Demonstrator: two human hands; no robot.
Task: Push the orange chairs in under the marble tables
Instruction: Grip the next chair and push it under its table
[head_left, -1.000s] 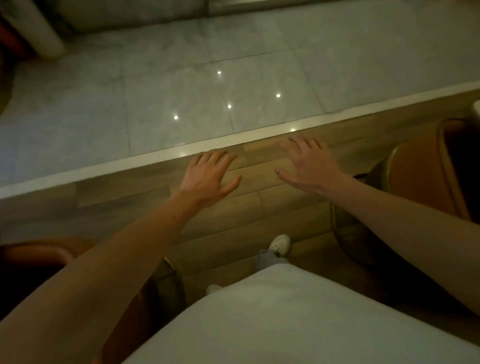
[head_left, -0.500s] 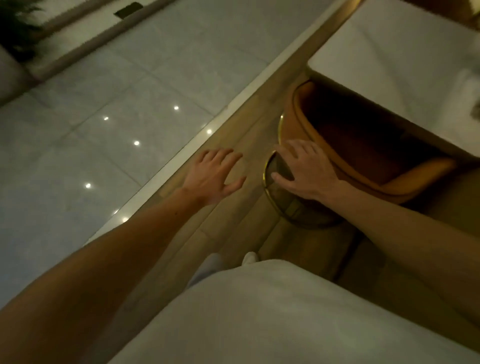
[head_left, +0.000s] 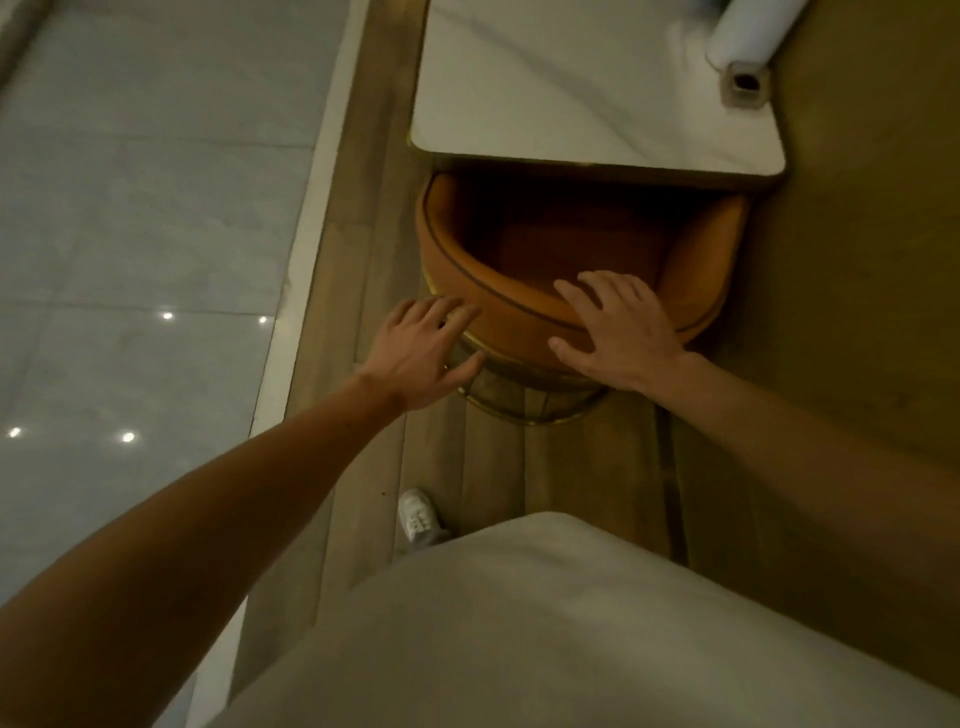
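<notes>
An orange tub chair (head_left: 457, 249) with a curved back and a gold ring base stands straight ahead, its front part hidden under the white marble table (head_left: 545, 88). My right hand (head_left: 618, 332) lies flat on the top of the chair's back rim, fingers spread over it. My left hand (head_left: 423, 353) hovers at the left end of the back, fingers apart, fingertips at or just short of the orange rim. It holds nothing.
A white roll in a small holder (head_left: 745, 47) sits on the table's far right corner. Grey polished tiles (head_left: 145, 208) lie left beyond a pale strip; wood floor runs under the chair. My white shoe (head_left: 418, 517) is below.
My view has swung right, from the tile and wood floor to the chair and table. Both hands moved onto the chair's back; the right one now rests on the rim.
</notes>
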